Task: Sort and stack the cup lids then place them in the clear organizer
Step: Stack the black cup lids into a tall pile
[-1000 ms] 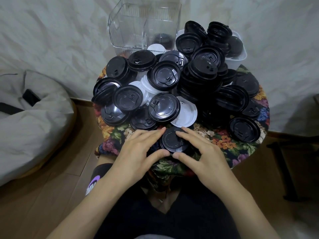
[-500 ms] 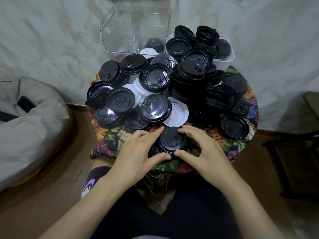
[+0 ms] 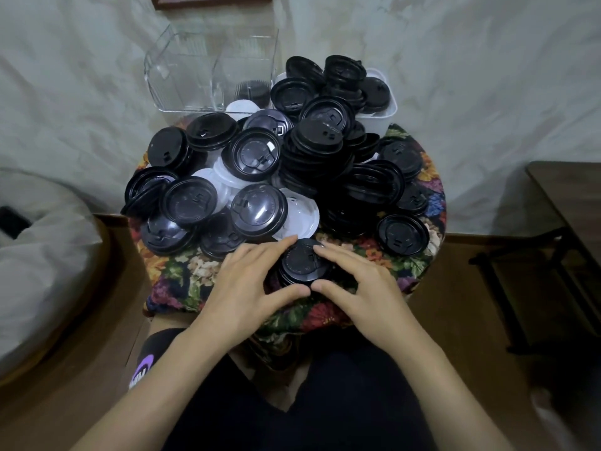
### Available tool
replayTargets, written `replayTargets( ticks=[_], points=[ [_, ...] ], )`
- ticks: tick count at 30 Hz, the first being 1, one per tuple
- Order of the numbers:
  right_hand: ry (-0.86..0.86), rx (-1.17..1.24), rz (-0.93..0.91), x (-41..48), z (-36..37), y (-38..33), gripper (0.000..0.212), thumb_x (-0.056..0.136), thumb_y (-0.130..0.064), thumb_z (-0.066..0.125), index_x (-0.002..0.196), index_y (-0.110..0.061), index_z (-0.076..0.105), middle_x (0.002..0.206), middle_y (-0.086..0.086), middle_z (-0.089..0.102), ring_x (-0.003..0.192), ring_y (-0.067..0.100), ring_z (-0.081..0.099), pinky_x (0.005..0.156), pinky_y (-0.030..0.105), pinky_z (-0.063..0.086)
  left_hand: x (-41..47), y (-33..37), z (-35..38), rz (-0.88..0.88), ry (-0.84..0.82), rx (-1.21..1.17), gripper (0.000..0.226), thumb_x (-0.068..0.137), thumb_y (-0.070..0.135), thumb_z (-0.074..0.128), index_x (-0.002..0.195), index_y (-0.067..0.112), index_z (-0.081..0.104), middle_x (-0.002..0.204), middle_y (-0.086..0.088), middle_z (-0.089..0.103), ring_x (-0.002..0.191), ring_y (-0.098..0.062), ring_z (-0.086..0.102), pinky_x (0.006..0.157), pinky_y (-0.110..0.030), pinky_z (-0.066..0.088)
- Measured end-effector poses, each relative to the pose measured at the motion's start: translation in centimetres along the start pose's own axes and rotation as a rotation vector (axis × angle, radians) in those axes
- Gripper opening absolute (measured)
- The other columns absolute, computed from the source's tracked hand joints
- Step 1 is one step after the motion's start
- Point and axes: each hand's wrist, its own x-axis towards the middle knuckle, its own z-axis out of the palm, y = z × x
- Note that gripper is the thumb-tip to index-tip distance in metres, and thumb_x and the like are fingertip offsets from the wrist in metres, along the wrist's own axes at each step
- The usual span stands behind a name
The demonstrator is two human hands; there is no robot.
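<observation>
A small stack of black lids (image 3: 300, 263) stands at the near edge of the round table (image 3: 182, 275). My left hand (image 3: 250, 288) and my right hand (image 3: 361, 288) cup it from both sides, thumbs meeting at the front and fingertips curled over the back rim. Behind it lies a heap of several black lids (image 3: 318, 164) mixed with a few white lids (image 3: 299, 216). The clear organizer (image 3: 195, 70) stands at the table's far edge, with a dark stack of lids (image 3: 252, 91) in its right compartment.
A white tub (image 3: 379, 112) heaped with black lids sits at the far right, beside the organizer. A floral cloth covers the table. A grey cushion (image 3: 39, 255) lies at the left, and a dark wooden table (image 3: 572, 203) stands at the right. My knees are under the table's near edge.
My thumbs have closed together in front of the stack and my fingertips have tightened round it. The camera has tilted, so the table sits lower in view.
</observation>
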Motion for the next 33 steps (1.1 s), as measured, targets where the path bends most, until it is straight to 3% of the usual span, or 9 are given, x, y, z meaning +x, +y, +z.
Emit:
replayTargets(
  ticks=[3, 6, 11, 15, 19, 23, 25, 29, 33],
  points=[
    [-0.037, 0.149, 0.026, -0.1, -0.7, 0.0, 0.047, 0.097, -0.030, 0.073, 0.141, -0.043, 0.061, 0.147, -0.028, 0.054, 0.131, -0.025, 0.039, 0.109, 0.003, 0.028, -0.1, 0.4, 0.0, 0.011, 0.021, 0.036, 0.083, 0.084, 0.081, 0.051, 0.155, 0.038, 0.042, 0.140, 0.022, 0.056, 0.126, -0.003, 0.044, 0.111, -0.034, 0.035],
    [0.086, 0.320, 0.108, -0.1, -1.8, 0.1, 0.037, 0.098, -0.022, 0.071, 0.132, -0.037, 0.068, 0.125, -0.019, 0.070, 0.118, -0.005, 0.063, 0.103, 0.022, 0.051, -0.1, 0.7, -0.1, 0.002, 0.024, 0.048, 0.083, 0.084, 0.079, 0.052, 0.154, 0.037, 0.043, 0.137, 0.024, 0.055, 0.123, -0.002, 0.043, 0.111, -0.036, 0.035],
    [0.295, -0.275, 0.168, -0.6, -4.8, 1.0, 0.028, 0.102, -0.035, 0.063, 0.129, -0.034, 0.068, 0.118, -0.021, 0.062, 0.085, 0.000, 0.060, 0.072, 0.024, 0.047, -0.2, 0.8, -0.1, -0.011, 0.026, 0.031, 0.082, 0.083, 0.080, 0.052, 0.153, 0.037, 0.044, 0.131, 0.028, 0.050, 0.118, 0.000, 0.042, 0.110, -0.036, 0.035],
    [0.230, -0.512, 0.319, -0.2, -5.2, 2.0, 0.038, 0.102, -0.039, 0.062, 0.139, -0.027, 0.063, 0.131, -0.006, 0.051, 0.101, 0.021, 0.063, 0.079, 0.039, 0.052, -0.2, 0.9, -0.1, -0.015, 0.025, 0.029, 0.082, 0.083, 0.080, 0.051, 0.153, 0.037, 0.044, 0.130, 0.026, 0.052, 0.117, -0.001, 0.042, 0.109, -0.035, 0.035],
    [0.232, -0.478, 0.298, -0.4, -5.0, 1.8, 0.019, 0.102, -0.035, 0.062, 0.119, -0.030, 0.070, 0.122, -0.010, 0.056, 0.104, 0.020, 0.064, 0.079, 0.039, 0.050, -0.4, 0.8, -0.2, -0.020, 0.021, -0.005, 0.080, 0.083, 0.079, 0.054, 0.151, 0.038, 0.046, 0.133, 0.024, 0.054, 0.122, -0.003, 0.045, 0.111, -0.037, 0.035],
    [0.229, -0.256, 0.223, -1.5, -6.0, -0.1, 0.004, 0.102, -0.035, 0.062, 0.099, -0.036, 0.061, 0.086, -0.016, 0.064, 0.077, -0.012, 0.061, 0.065, 0.032, 0.042, -0.4, 0.7, -0.4, -0.026, 0.004, -0.024, 0.080, 0.081, 0.079, 0.057, 0.149, 0.039, 0.047, 0.128, 0.028, 0.052, 0.121, 0.000, 0.043, 0.111, -0.036, 0.035],
    [0.238, 0.004, 0.191, -1.7, -6.2, -0.9, 0.010, 0.103, -0.030, 0.062, 0.093, -0.032, 0.061, 0.072, -0.012, 0.064, 0.065, -0.004, 0.062, 0.058, 0.028, 0.045, -0.3, 0.7, -0.5, -0.034, -0.008, -0.046, 0.082, 0.079, 0.081, 0.059, 0.149, 0.040, 0.047, 0.126, 0.029, 0.051, 0.120, 0.000, 0.043, 0.111, -0.036, 0.035],
    [0.174, 0.607, 0.276, -0.9, -4.8, -1.4, 0.011, 0.106, -0.021, 0.057, 0.103, -0.013, 0.065, 0.076, -0.002, 0.068, 0.062, 0.018, 0.059, 0.052, 0.028, 0.049, -0.4, 0.5, -0.4, -0.035, -0.011, -0.070, 0.086, 0.077, 0.084, 0.059, 0.150, 0.040, 0.047, 0.129, 0.030, 0.051, 0.123, 0.001, 0.043, 0.112, -0.036, 0.035],
    [0.168, 0.950, 0.356, -0.1, -2.9, -1.6, 0.018, 0.107, -0.019, 0.053, 0.120, -0.014, 0.064, 0.091, 0.001, 0.071, 0.062, 0.013, 0.059, 0.051, 0.022, 0.050, -0.3, 0.3, -0.4, -0.053, -0.023, -0.087, 0.091, 0.074, 0.087, 0.057, 0.152, 0.042, 0.045, 0.134, 0.029, 0.052, 0.126, 0.003, 0.041, 0.114, -0.032, 0.032]
  ],
)
